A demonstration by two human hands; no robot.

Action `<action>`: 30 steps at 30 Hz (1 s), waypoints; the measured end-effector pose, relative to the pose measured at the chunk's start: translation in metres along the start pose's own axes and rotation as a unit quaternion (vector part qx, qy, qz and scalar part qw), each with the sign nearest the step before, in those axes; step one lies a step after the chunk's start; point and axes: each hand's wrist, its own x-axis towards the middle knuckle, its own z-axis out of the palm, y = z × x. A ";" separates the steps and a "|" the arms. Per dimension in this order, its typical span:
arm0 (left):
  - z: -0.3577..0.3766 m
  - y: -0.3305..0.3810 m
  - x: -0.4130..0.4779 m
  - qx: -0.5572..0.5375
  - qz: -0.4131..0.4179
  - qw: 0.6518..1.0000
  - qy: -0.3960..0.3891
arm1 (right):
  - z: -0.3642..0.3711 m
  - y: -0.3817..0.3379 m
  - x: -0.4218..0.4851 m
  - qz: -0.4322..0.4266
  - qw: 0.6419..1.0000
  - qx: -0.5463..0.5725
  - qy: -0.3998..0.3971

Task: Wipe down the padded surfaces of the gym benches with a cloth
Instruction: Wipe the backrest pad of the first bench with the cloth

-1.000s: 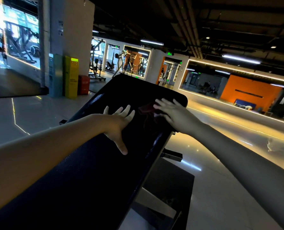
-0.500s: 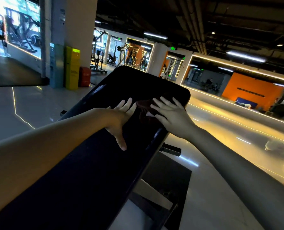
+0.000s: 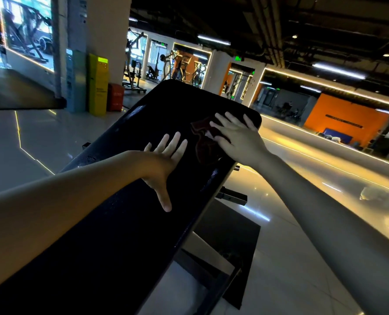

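Since one second ago the right hand [image 3: 239, 142] has slid with the cloth [image 3: 203, 148] further up the bench [image 3: 111, 235], and it is now nearer to the far right corner of the pad, while the left hand [image 3: 165, 162] has kept its flat position beside it. The bench is the largest thing here: a long black padded surface that slopes up and away from the camera, with some faint shiny marks along its edges. Under it and to the right lies the pale glossy floor [image 3: 302, 223], and a dark mat [image 3: 239, 242] lies below the bench frame. Near the pillar on the left stand a yellow cabinet [image 3: 98, 85] and, just beside it, a small red box [image 3: 115, 97]. Both bare forearms reach in from the lower corners. The left hand rests palm down on the middle of the pad, its fingers [image 3: 173, 142] straight and a little spread, the thumb pointing back toward the camera; it holds nothing. The right hand presses on the cloth with straight, spread fingers [image 3: 223, 120], not curled around it. The cloth is dark red and crumpled, lying on the upper right part of the pad, partly under the right palm and partly showing between the two hands, close to the left fingertips.
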 end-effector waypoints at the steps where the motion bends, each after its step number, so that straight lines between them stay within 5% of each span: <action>1: 0.000 0.000 0.000 -0.002 -0.001 1.000 0.001 | 0.004 -0.005 -0.003 0.009 1.000 0.001 0.007; 9: 0.007 -0.005 -0.010 -0.038 0.013 0.999 0.013 | 0.030 -0.039 -0.048 -0.047 0.994 0.057 0.081; 16: 0.014 -0.006 -0.016 -0.056 0.001 0.998 0.005 | 0.026 -0.040 -0.059 -0.094 0.993 0.046 0.054; 25: 0.014 -0.006 -0.017 -0.074 -0.007 0.997 0.005 | 0.012 -0.020 -0.015 -0.006 0.998 0.037 0.060; 30: 0.016 -0.001 -0.019 -0.064 -0.006 0.998 -0.008 | 0.027 -0.047 -0.049 -0.035 0.992 0.086 0.088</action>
